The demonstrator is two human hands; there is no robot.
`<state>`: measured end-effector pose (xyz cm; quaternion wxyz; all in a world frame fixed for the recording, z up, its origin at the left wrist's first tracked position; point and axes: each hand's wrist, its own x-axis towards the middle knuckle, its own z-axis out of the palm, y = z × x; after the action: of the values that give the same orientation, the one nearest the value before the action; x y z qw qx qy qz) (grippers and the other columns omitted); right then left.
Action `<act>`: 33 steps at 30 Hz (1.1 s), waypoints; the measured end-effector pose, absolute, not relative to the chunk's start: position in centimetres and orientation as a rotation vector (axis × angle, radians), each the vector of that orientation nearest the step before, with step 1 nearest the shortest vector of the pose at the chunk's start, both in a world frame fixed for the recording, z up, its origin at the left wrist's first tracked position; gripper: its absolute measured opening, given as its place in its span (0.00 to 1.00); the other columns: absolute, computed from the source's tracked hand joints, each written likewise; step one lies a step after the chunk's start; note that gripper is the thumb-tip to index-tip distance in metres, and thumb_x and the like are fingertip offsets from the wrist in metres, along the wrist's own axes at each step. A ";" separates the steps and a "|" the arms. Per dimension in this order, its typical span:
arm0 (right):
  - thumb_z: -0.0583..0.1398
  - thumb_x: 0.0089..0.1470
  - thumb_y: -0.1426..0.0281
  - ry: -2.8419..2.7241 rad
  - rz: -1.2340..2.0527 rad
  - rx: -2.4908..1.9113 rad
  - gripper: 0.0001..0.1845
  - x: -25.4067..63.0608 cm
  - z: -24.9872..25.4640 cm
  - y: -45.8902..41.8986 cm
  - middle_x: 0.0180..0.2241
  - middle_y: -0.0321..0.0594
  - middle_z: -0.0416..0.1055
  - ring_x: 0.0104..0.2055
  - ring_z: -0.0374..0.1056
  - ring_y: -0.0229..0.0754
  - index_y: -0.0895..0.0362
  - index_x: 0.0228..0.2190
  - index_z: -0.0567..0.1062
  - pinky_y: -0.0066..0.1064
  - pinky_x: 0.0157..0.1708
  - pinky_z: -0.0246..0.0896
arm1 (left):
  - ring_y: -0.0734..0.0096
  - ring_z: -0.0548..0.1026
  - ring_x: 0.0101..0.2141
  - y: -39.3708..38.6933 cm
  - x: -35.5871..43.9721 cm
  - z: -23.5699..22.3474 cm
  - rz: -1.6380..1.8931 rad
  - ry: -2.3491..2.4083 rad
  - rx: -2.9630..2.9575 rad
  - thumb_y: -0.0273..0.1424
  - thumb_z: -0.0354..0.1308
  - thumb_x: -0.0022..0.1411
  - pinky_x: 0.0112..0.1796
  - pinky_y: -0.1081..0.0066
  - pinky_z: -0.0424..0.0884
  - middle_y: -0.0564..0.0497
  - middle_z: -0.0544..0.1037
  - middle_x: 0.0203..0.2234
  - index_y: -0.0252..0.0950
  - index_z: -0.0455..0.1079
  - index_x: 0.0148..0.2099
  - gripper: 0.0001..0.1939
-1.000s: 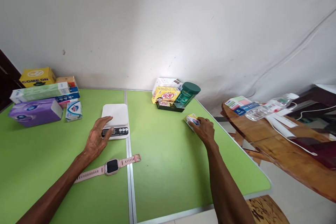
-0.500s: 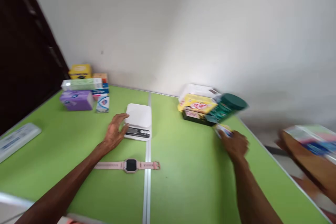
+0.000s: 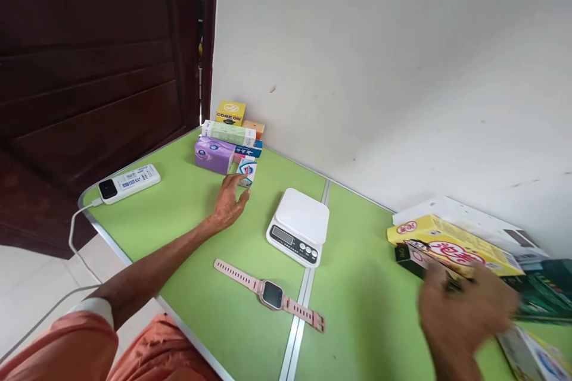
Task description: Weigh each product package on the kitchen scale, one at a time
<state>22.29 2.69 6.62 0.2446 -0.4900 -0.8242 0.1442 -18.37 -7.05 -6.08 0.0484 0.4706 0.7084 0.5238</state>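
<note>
My left hand (image 3: 229,202) is at a small white and blue box (image 3: 247,170), its fingertips overlapping the box's lower edge. Thumb and fingers are apart; nothing is gripped. Blurred by motion, my right hand (image 3: 467,309) hovers over the right part of the table, in front of a black box (image 3: 409,259). What its fingers do is unclear. Beside that wrist lies another small white, yellow and blue box (image 3: 534,354). Between the hands stands a white digital scale (image 3: 301,223), its plate bare. A pink-strapped smartwatch (image 3: 271,294) lies stretched out in front of it.
Back left, a purple pack (image 3: 214,155), a pale green box (image 3: 229,133) and a yellow box (image 3: 230,112) are grouped. A white device (image 3: 129,183) trails a cable. On the right are a yellow carton (image 3: 451,244) and dark green packet (image 3: 543,289) by the wall.
The view has swung left. My left hand has left the scale's side for the small white and blue box. My right hand has let go of the other small box and moved off it.
</note>
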 end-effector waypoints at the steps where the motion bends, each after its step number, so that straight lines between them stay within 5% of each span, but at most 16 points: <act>1: 0.59 0.65 0.40 -2.261 0.450 -1.288 0.37 18.8 6.5 2.8 0.62 0.62 0.74 0.65 0.72 0.71 0.47 0.64 0.77 0.68 0.59 0.70 | 0.49 0.75 0.65 -6.9 -18.7 -6.2 1.617 2.183 1.377 0.31 0.58 0.72 0.68 0.47 0.72 0.35 0.76 0.63 0.36 0.70 0.68 0.24; 8: 0.60 0.68 0.50 -2.267 0.830 -0.873 0.36 -5.0 1.3 4.9 0.67 0.59 0.72 0.69 0.70 0.64 0.53 0.70 0.71 0.59 0.67 0.67 | 0.38 0.63 0.76 -4.7 -20.2 -8.5 1.506 2.251 1.097 0.33 0.65 0.66 0.75 0.41 0.59 0.28 0.65 0.73 0.33 0.57 0.77 0.41; 13: 0.56 0.69 0.64 -2.291 0.897 -1.231 0.27 -13.3 -1.2 7.4 0.62 0.65 0.76 0.68 0.71 0.61 0.65 0.62 0.74 0.48 0.66 0.67 | 0.36 0.60 0.77 -2.8 -21.0 -10.1 1.518 2.199 1.134 0.34 0.66 0.65 0.75 0.38 0.59 0.29 0.65 0.75 0.35 0.54 0.79 0.45; 18: 0.54 0.71 0.66 -2.322 0.874 -1.274 0.16 -15.4 -2.6 8.5 0.47 0.50 0.84 0.52 0.79 0.56 0.56 0.51 0.78 0.40 0.51 0.71 | 0.35 0.64 0.75 -2.5 -20.9 -10.4 1.505 2.192 1.206 0.32 0.65 0.64 0.74 0.36 0.60 0.29 0.67 0.73 0.37 0.54 0.78 0.44; 24: 0.56 0.73 0.58 -2.358 0.755 -1.354 0.17 -12.8 -3.2 7.5 0.41 0.60 0.83 0.52 0.78 0.66 0.54 0.39 0.79 0.50 0.50 0.71 | 0.31 0.68 0.71 -3.5 -20.6 -9.0 1.372 2.299 1.215 0.38 0.67 0.65 0.72 0.35 0.62 0.24 0.68 0.70 0.31 0.53 0.78 0.46; 30: 0.58 0.70 0.64 -2.447 0.699 -1.164 0.15 -11.5 -2.5 6.0 0.54 0.61 0.81 0.59 0.76 0.62 0.58 0.51 0.79 0.47 0.57 0.70 | 0.31 0.69 0.70 -5.8 -21.0 -7.7 1.212 2.403 1.269 0.40 0.75 0.58 0.68 0.38 0.65 0.27 0.69 0.70 0.36 0.57 0.77 0.51; 33: 0.60 0.69 0.63 -2.475 0.819 -1.119 0.14 -11.3 -2.6 4.9 0.49 0.55 0.83 0.54 0.79 0.60 0.56 0.49 0.80 0.45 0.52 0.72 | 0.36 0.76 0.65 -7.1 -21.9 -7.1 1.092 2.412 1.350 0.36 0.71 0.60 0.63 0.43 0.71 0.32 0.77 0.62 0.37 0.66 0.70 0.38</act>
<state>-11.34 4.89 -2.55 0.1517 -0.3899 -0.8623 0.2854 -21.86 -7.11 -7.13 0.0847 0.4525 0.8088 0.3660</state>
